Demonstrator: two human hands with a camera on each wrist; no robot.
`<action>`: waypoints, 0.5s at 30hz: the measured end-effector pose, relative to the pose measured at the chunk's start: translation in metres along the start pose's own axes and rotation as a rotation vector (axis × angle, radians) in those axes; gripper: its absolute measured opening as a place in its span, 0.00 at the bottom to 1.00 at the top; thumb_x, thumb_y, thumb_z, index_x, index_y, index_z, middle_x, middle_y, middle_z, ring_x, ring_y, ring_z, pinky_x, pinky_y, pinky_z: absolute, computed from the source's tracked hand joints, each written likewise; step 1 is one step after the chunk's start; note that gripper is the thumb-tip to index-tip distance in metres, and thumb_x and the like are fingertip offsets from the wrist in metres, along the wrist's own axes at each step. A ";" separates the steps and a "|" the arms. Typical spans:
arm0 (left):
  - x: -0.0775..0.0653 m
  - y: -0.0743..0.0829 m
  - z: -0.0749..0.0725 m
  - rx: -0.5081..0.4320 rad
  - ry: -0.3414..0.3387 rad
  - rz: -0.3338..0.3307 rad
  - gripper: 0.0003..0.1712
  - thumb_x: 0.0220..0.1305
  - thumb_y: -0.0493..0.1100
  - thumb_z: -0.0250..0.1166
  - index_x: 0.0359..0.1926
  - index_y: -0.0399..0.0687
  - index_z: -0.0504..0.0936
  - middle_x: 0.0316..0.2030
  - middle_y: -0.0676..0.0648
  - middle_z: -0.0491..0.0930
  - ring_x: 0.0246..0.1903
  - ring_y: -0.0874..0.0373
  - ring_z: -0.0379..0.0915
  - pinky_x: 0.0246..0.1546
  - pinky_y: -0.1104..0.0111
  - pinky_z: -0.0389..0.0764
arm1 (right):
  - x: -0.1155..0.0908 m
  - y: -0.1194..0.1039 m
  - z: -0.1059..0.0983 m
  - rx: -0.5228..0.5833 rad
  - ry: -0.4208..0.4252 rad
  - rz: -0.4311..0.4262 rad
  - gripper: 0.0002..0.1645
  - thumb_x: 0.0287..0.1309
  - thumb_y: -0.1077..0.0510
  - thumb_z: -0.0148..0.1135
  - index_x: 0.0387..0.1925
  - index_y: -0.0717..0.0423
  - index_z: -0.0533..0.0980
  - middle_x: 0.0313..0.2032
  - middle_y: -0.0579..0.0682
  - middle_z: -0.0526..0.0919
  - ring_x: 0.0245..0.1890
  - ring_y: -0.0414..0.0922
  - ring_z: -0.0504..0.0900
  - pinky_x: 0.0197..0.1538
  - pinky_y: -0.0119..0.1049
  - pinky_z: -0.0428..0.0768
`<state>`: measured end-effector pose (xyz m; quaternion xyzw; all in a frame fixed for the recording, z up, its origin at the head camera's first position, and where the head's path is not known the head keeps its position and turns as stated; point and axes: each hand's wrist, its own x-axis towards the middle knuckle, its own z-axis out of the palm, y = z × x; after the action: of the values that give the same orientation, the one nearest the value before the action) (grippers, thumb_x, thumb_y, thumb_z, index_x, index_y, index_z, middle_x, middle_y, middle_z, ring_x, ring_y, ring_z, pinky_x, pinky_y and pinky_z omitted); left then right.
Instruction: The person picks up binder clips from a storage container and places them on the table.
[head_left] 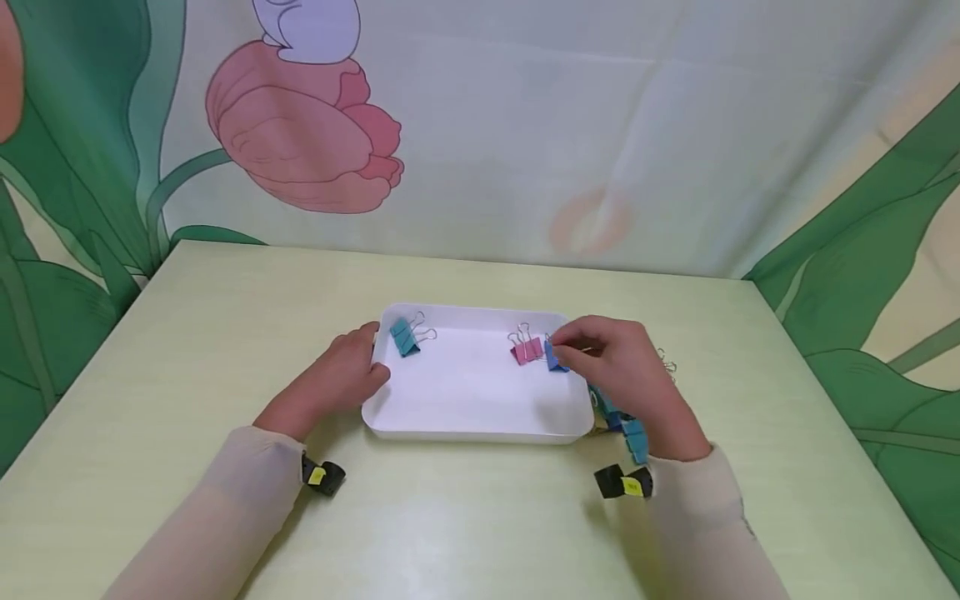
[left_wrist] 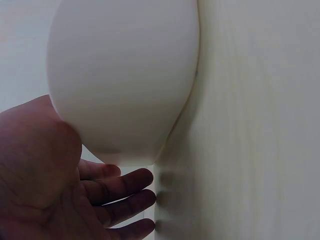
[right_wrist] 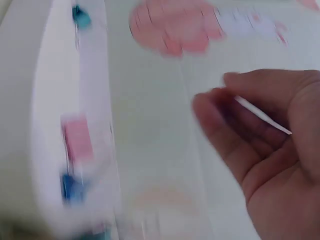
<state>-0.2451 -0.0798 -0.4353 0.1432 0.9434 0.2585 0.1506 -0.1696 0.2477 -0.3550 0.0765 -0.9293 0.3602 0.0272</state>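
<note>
My left hand [head_left: 341, 367] holds the left end of a white tray [head_left: 465, 412], thumb over the rim and fingers along the outside. In the left wrist view those fingers [left_wrist: 125, 200] extend past the tray's curved outer wall [left_wrist: 125, 75]. My right hand [head_left: 618, 362] hovers over the tray's right end with fingers bent and nothing between them. Under its fingertips a blue binder clip [head_left: 553, 358] lies in the tray, beside a pink binder clip [head_left: 527, 350]. Toward the tray's left end is a teal binder clip [head_left: 406, 337].
More binder clips, among them a teal one [head_left: 635, 440], lie on the table beside the tray's right end, partly hidden by my right hand and forearm. A printed cloth [head_left: 487, 150] hangs behind the table [head_left: 465, 525].
</note>
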 end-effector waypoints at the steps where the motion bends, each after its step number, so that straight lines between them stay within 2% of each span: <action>1: 0.000 0.000 0.000 -0.001 0.003 0.003 0.39 0.64 0.42 0.50 0.72 0.31 0.50 0.68 0.33 0.61 0.58 0.41 0.61 0.62 0.48 0.66 | 0.007 -0.006 0.005 0.034 -0.017 -0.036 0.08 0.59 0.56 0.65 0.41 0.48 0.83 0.39 0.46 0.86 0.35 0.42 0.85 0.37 0.37 0.82; 4: 0.000 -0.002 -0.001 -0.002 0.011 0.008 0.39 0.63 0.42 0.50 0.72 0.31 0.51 0.68 0.33 0.62 0.58 0.41 0.62 0.63 0.48 0.66 | 0.032 -0.024 0.022 0.105 -0.070 -0.094 0.09 0.59 0.57 0.64 0.42 0.47 0.83 0.41 0.46 0.86 0.36 0.42 0.86 0.36 0.36 0.82; 6: 0.000 -0.004 -0.001 -0.003 0.012 0.007 0.39 0.63 0.42 0.50 0.72 0.31 0.50 0.68 0.33 0.61 0.58 0.41 0.62 0.63 0.48 0.65 | 0.049 -0.032 0.034 0.131 -0.093 -0.088 0.09 0.60 0.56 0.63 0.42 0.46 0.83 0.41 0.46 0.86 0.38 0.41 0.86 0.33 0.36 0.81; 10: 0.001 -0.005 0.000 -0.003 0.001 0.001 0.39 0.64 0.42 0.50 0.72 0.31 0.49 0.69 0.33 0.60 0.60 0.41 0.61 0.64 0.48 0.65 | 0.078 -0.041 0.058 0.168 -0.114 -0.018 0.10 0.59 0.55 0.63 0.43 0.44 0.82 0.41 0.43 0.86 0.38 0.40 0.85 0.38 0.35 0.79; 15: 0.002 -0.003 0.001 -0.004 -0.007 -0.002 0.40 0.65 0.43 0.50 0.73 0.31 0.48 0.70 0.33 0.59 0.62 0.41 0.60 0.67 0.47 0.62 | 0.103 -0.044 0.083 0.191 -0.131 0.058 0.10 0.59 0.55 0.63 0.43 0.47 0.82 0.41 0.45 0.85 0.34 0.42 0.85 0.43 0.37 0.80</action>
<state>-0.2470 -0.0815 -0.4379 0.1430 0.9424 0.2597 0.1547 -0.2637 0.1466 -0.3763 0.0751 -0.8924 0.4419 -0.0515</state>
